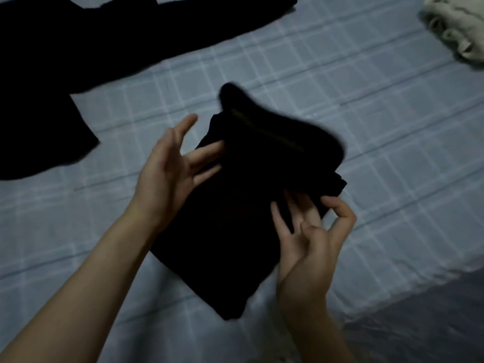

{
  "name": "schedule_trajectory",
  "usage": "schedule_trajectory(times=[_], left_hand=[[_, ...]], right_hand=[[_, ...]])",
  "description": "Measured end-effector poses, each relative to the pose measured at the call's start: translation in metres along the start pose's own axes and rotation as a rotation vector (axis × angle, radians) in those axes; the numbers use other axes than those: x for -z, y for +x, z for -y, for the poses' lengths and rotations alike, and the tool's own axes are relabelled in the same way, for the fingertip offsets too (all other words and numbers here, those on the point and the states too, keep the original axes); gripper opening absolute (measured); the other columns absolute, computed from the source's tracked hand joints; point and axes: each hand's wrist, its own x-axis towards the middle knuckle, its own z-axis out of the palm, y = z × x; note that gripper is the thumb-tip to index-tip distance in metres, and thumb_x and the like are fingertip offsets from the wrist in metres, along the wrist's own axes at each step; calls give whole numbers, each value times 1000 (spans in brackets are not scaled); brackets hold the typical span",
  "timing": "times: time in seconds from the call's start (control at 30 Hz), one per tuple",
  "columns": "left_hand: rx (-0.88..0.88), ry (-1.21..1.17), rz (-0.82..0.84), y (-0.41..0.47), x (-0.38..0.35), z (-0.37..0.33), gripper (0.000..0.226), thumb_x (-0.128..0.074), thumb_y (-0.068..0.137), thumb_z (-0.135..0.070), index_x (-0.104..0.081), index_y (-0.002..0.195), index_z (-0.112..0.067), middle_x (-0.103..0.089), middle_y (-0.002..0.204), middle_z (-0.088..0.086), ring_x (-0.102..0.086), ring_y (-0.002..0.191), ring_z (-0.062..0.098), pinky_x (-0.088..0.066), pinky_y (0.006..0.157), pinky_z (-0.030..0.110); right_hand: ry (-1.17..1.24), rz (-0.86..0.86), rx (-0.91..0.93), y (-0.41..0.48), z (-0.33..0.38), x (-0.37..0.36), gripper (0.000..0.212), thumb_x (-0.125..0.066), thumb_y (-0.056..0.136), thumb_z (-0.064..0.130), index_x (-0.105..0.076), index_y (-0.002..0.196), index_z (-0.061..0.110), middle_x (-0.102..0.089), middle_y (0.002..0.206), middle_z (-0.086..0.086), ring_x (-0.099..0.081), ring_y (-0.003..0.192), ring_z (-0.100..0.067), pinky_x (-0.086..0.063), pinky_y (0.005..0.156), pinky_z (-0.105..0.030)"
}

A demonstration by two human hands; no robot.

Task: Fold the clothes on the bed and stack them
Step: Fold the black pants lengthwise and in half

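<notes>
A folded black garment (pixel 243 205) lies in the middle of the bed, its top flap blurred and lifted off the rest. My left hand (pixel 170 169) is at its left edge, palm up, with straight spread fingers touching the cloth. My right hand (pixel 311 231) is at the garment's right side; its thumb and forefinger pinch the folded edge, the other fingers lie under the fabric. A second black garment (pixel 78 48) lies spread flat at the upper left.
The bed is covered by a pale blue checked sheet (pixel 366 106). A crumpled cream garment (pixel 455 27) lies at the upper right corner. The bed's edge runs along the lower right, with dark floor (pixel 432 323) beyond.
</notes>
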Motion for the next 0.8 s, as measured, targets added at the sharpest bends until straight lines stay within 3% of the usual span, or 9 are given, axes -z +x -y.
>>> schedule_trajectory(times=[0.1,0.17,0.23,0.33,0.4,0.47,0.53,0.67,0.8], left_hand=[[-237,748,60,9,-18,10,45,-44,95,-35,-48,139,-29,-54,142,3,-47,134,14,-38,109,28],[-376,1531,134,14,-27,30,54,-25,96,-47,-36,148,-34,-34,157,-1,-26,146,16,-19,120,39],[-367,1932,129,12,-34,46,60,-8,96,-52,-16,153,-40,-13,164,-4,-6,152,20,-3,122,47],[-434,1890,63,12,-27,53,56,-17,100,-47,-23,154,-34,-18,163,1,-12,151,22,-6,121,52],[-464,1899,-119,11,-14,56,54,-23,101,-45,-26,153,-32,-23,162,5,-19,149,27,-10,118,55],[-336,1897,-243,7,-4,66,55,-22,101,-48,-18,154,-36,-19,162,10,-21,148,31,-13,117,57],[-216,1896,-217,4,-3,74,56,-22,101,-49,-11,155,-39,-15,163,13,-20,148,32,-18,117,55],[-102,1840,-136,10,-12,53,57,-23,100,-49,-7,154,-41,-12,163,12,-17,149,30,-20,118,49],[-200,1759,-132,-13,-2,44,54,-26,101,-49,-17,154,-41,-19,162,11,-20,148,28,-11,120,47]], right_hand=[[-316,31,135,12,3,-6,31,-38,84,-3,-47,103,19,-52,142,-7,-51,134,-13,-44,109,-35],[-779,142,325,25,5,-9,38,-47,86,-1,-54,120,16,-45,150,-3,-41,141,-10,-36,113,-27],[-1221,250,491,51,3,-10,52,-50,90,9,-49,141,16,-36,158,-3,-27,149,-18,-24,120,-31],[-1666,262,493,104,0,-13,52,-38,101,30,-36,153,23,-30,161,-6,-14,152,-28,-9,124,-45],[-1787,239,417,120,-9,-1,54,-30,102,43,-26,155,33,-31,161,-6,-17,151,-32,-7,123,-49],[-1836,243,382,121,-24,15,58,-27,99,49,-20,156,37,-34,159,-5,-24,148,-32,-10,121,-51],[-1901,294,333,115,-36,20,61,-29,99,48,-15,157,36,-30,161,-3,-23,149,-29,-11,121,-50],[-1898,350,257,125,-26,9,63,-35,100,49,-14,157,36,-31,160,-6,-27,146,-29,-14,119,-51],[-1688,537,241,149,15,16,74,-52,85,62,-25,152,44,-55,140,-2,-53,125,-27,-40,105,-47]])
